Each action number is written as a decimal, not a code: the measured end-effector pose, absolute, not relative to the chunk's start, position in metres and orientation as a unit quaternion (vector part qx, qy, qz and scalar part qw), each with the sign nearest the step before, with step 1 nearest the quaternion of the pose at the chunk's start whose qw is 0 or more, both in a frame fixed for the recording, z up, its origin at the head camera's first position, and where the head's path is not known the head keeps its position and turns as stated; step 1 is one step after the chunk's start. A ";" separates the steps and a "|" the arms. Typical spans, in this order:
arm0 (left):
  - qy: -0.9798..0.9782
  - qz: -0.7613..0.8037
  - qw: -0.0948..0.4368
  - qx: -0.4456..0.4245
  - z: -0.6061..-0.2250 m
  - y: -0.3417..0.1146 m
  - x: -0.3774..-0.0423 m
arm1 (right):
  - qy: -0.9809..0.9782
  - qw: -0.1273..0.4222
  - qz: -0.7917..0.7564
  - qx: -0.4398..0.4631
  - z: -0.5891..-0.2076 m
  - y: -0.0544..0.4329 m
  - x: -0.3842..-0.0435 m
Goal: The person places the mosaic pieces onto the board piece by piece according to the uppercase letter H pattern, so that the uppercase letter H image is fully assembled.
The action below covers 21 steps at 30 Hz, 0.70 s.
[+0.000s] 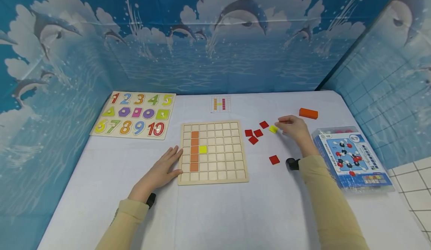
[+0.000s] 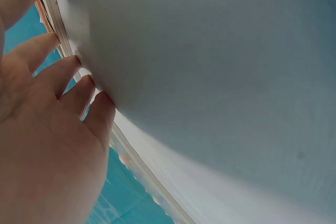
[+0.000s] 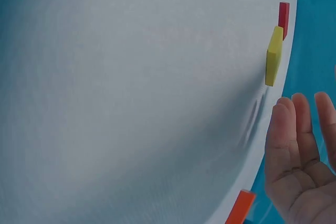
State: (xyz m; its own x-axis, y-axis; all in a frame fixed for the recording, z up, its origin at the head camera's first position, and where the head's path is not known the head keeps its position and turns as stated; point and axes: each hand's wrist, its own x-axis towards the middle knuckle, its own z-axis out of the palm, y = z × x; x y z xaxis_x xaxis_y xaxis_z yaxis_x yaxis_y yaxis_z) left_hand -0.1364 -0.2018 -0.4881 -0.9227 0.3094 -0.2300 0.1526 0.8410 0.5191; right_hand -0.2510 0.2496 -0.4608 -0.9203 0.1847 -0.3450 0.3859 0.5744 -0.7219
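Note:
The wooden grid board (image 1: 220, 177) lies flat on the white table, holding a column of orange square tiles (image 1: 194, 149) and one yellow square tile (image 1: 203, 149) beside that column. My left hand (image 1: 164, 169) rests against the board's left edge, its fingers extended; the left wrist view shows the fingertips (image 2: 105, 103) along that edge. To the right of the board my right hand (image 1: 294, 130) hovers beside a loose yellow tile (image 1: 273, 129). In the right wrist view its fingers (image 3: 281, 129) are fairly straight and apart from that tile (image 3: 273, 59). Several red tiles (image 1: 258, 133) lie nearby.
A small printed card (image 1: 220, 104) lies behind the board. The number puzzle board (image 1: 133, 113) is at the back left. An orange block (image 1: 308, 113) sits beyond my right hand, and a boxed molecule set (image 1: 355, 160) stands by the right edge. A dolphin-print curtain (image 1: 215, 63) hangs behind.

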 end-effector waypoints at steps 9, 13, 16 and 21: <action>0.946 0.256 0.154 0.126 -0.490 -0.202 -0.136 | 0.888 0.158 -0.408 0.145 -0.469 0.247 -0.256; 0.947 0.255 0.151 0.128 -0.489 -0.202 -0.136 | 0.896 0.168 -0.386 0.140 -0.469 0.245 -0.256; 0.946 0.255 0.150 0.129 -0.488 -0.202 -0.136 | 0.900 0.169 -0.376 0.142 -0.469 0.243 -0.256; 0.946 0.256 0.152 0.127 -0.488 -0.202 -0.136 | 0.912 0.162 -0.354 0.129 -0.471 0.241 -0.256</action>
State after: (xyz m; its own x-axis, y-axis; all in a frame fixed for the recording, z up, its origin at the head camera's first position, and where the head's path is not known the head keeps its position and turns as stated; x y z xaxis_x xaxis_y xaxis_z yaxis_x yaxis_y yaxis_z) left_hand -0.1362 -0.2018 -0.4879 -0.9219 0.3176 -0.2221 0.1622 0.8366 0.5232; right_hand -0.2563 0.2413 -0.4712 -0.9141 0.1215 -0.3869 0.3507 0.7158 -0.6038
